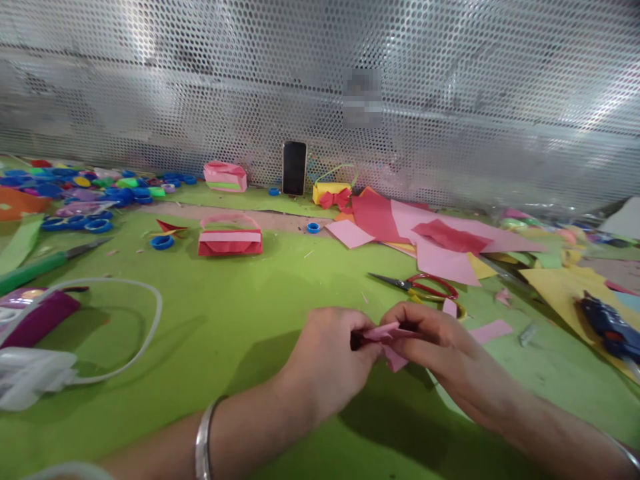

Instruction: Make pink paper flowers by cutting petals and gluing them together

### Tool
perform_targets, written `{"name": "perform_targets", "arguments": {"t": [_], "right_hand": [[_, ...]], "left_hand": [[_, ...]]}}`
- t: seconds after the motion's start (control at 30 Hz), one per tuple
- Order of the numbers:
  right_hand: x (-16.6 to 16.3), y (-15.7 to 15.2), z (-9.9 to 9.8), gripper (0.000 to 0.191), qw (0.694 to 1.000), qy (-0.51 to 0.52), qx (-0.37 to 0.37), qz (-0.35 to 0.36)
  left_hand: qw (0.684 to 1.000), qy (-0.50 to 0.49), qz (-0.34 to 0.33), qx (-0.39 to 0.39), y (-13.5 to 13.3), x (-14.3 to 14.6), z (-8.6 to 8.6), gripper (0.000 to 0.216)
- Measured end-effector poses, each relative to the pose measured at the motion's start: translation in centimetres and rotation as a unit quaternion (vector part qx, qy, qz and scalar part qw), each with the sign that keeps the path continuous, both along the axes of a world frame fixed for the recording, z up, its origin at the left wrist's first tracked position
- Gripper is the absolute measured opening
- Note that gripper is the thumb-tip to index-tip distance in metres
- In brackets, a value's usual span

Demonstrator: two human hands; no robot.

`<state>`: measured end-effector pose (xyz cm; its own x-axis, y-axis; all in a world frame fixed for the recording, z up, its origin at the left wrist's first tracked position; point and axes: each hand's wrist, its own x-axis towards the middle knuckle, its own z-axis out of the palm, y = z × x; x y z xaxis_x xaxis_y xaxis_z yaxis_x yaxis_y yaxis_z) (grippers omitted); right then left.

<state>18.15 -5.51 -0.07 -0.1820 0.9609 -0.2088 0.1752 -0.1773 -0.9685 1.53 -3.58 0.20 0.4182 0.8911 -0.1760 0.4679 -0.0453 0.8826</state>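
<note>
Between my two hands is a small folded piece of pink paper [395, 359]. My left hand [333, 360] pinches its left side between thumb and fingers. From the right, my right hand [440, 347] grips the other side, fingers closed on it. Part of the paper is hidden by my fingers. Just beyond my right hand lie scissors [433, 285] with red and yellow handles, their blades pointing left. A loose pink strip [493, 331] rests on the green table to the right. Farther back stands a small red paper bag [230, 243] with a pink band and handle.
A phone [295, 168] leans on the perforated metal wall, between a pink paper bag [225, 177] and a yellow one [333, 193]. Colored paper sheets [377, 217] spread at back right. A glue gun [610, 327] lies far right; a white cable [159, 310] and green-handled knife [40, 270] lie left.
</note>
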Motion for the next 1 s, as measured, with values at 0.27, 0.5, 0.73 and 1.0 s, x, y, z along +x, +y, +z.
{"name": "perform_targets", "arguments": {"t": [0.27, 0.5, 0.73, 1.0], "right_hand": [[-0.1, 0.1, -0.2, 0.009, 0.999, -0.010, -0.020, -0.029], [0.8, 0.0, 0.1, 0.021, 0.997, 0.066, -0.010, 0.035], [0.4, 0.5, -0.3, 0.021, 0.998, 0.003, 0.014, -0.059], [0.1, 0.4, -0.7, 0.017, 0.999, -0.004, 0.003, -0.045]], "left_hand": [[1.000, -0.018, -0.003, -0.017, -0.1, 0.0, 0.3, 0.012], [0.989, -0.108, 0.055, -0.085, 0.6, 0.1, -0.2, 0.007], [0.977, -0.137, 0.106, -0.122, 0.9, 0.1, 0.8, 0.001], [0.944, -0.224, 0.129, -0.207, 0.9, 0.1, 1.1, 0.002]]}}
